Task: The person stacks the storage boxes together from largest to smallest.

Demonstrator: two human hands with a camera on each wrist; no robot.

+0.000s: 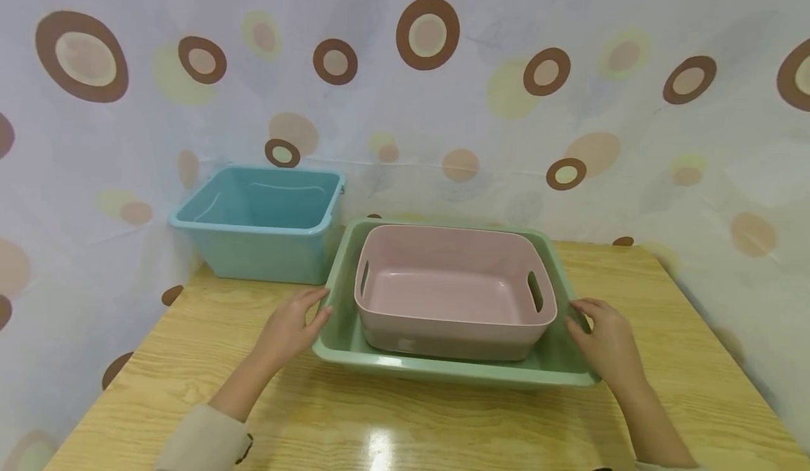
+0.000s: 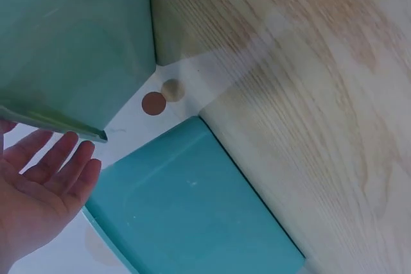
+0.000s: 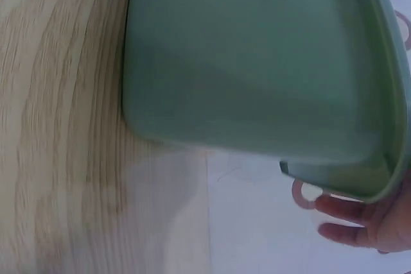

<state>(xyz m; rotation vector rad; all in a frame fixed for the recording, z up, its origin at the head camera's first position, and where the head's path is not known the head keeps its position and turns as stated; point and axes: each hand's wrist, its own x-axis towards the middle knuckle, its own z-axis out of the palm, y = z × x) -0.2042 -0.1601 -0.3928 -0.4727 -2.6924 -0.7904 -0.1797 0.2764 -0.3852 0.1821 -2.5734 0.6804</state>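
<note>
A large green basin (image 1: pixel 443 368) sits on the table, with a smaller pink basket (image 1: pixel 455 337) inside it. The pink basket has a slot handle in each short side and shows a bare floor. At the basin's left rim, my left hand (image 1: pixel 292 327) holds on, thumb on top and fingers under the lip; the left wrist view shows those fingers (image 2: pixel 54 165) fairly straight. My right hand (image 1: pixel 610 341) holds the opposite rim, its thumb over the edge. In the right wrist view, its fingertips (image 3: pixel 340 213) come out below the green lip.
A blue bin (image 1: pixel 266 253) stands at the back left, close beside the green basin. The wood-grain table (image 1: pixel 304 415) runs up to a patterned cloth (image 1: pixel 380 119) with circles, which hangs behind and at the sides.
</note>
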